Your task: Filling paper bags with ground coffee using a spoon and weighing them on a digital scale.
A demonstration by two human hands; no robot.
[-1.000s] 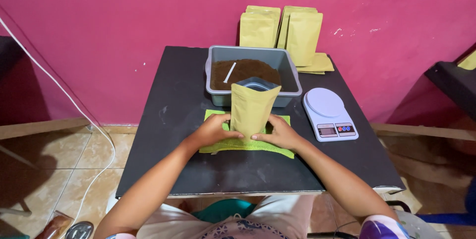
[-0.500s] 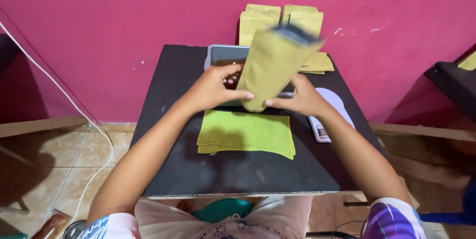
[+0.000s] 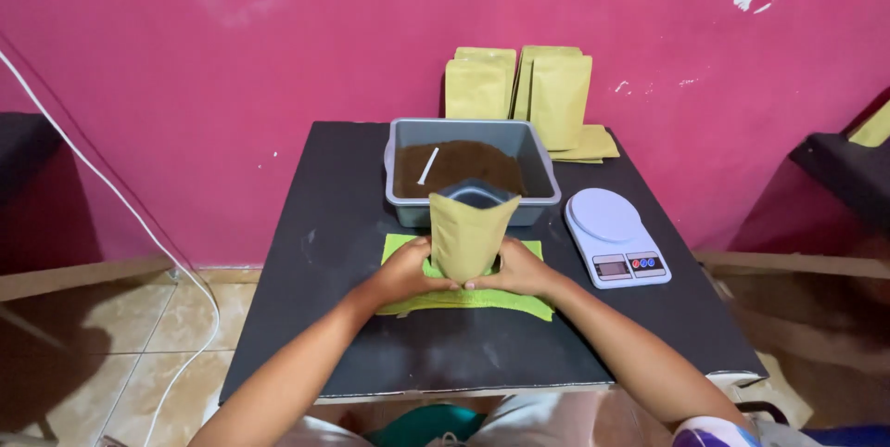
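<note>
Head view: upright pouch [image 3: 468, 234], mouth up, between both hands.

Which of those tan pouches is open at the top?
The tan pouch held upright between both hands, in front of the grey tub; those by the wall look shut.

Perhaps home packing corner: scale [image 3: 616, 236], pouches [image 3: 519, 93].

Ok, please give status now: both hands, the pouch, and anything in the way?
Left hand and right hand gripping open pouch at its base. Pouch upright on green stack. Grey tub just behind; scale to the right.
</note>
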